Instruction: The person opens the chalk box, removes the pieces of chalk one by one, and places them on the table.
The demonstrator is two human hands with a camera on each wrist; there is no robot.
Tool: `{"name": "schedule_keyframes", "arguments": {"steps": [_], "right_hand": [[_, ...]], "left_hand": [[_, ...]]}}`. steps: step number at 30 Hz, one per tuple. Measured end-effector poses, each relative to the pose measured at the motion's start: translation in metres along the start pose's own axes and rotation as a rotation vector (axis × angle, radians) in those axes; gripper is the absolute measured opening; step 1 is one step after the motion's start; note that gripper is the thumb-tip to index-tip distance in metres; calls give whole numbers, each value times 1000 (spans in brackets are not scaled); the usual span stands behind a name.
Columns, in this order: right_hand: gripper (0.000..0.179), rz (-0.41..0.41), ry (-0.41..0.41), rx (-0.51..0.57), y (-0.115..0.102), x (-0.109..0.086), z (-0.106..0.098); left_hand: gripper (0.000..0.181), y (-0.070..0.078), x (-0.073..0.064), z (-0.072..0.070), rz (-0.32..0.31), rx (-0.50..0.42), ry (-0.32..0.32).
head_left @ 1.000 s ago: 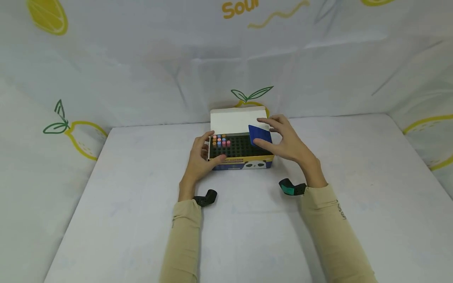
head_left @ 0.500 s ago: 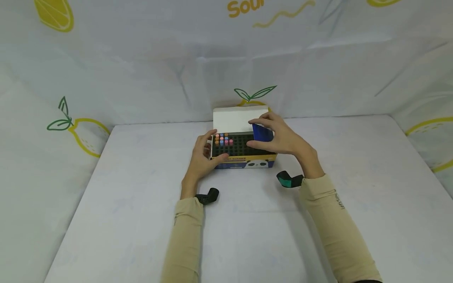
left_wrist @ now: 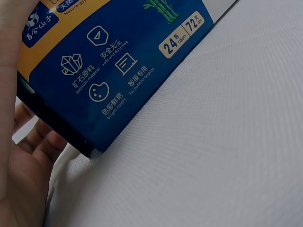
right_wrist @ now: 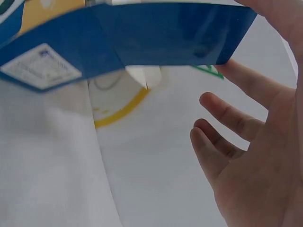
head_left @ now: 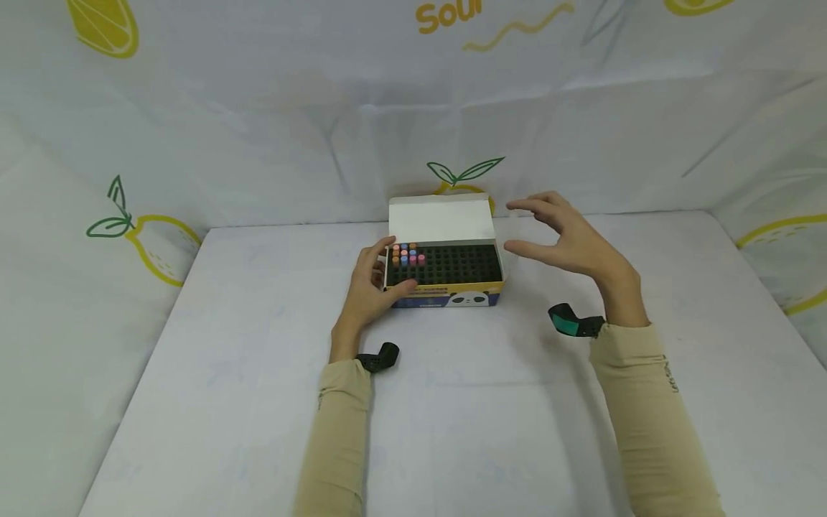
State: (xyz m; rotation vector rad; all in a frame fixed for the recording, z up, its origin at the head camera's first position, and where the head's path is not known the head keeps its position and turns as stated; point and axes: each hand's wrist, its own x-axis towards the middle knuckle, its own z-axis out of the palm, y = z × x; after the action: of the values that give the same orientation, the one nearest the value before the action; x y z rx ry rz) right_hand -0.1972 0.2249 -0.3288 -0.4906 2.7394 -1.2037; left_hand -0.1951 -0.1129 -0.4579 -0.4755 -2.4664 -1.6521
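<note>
Fingers of right hand (head_left: 575, 240) wide apart, empty; left hand (head_left: 365, 291) gripping left end of open box (head_left: 446, 297).

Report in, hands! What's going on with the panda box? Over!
Left hand gripping the panda box at its left end. Right hand open near its right end. Lid up, coloured sticks in far left corner. Nothing visibly blocking.
</note>
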Motion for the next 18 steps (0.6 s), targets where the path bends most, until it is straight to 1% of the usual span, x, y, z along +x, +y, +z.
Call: {"name": "schedule_keyframes", "arguments": {"steps": [4,8,13,18], "right_hand": [[66,27,5,33,13,-10,-8],[69,62,7,33,28,-16,-7],[73,100,3,4,45,-21,3],[67,105,16,-52,53,-22,21]], "left_hand": [[104,-1,0,1,3,8,0],[108,0,0,1,-6,22,-5],[107,-1,0,0,-11,21,-6],[104,-1,0,-1,-8,14,-10]]}}
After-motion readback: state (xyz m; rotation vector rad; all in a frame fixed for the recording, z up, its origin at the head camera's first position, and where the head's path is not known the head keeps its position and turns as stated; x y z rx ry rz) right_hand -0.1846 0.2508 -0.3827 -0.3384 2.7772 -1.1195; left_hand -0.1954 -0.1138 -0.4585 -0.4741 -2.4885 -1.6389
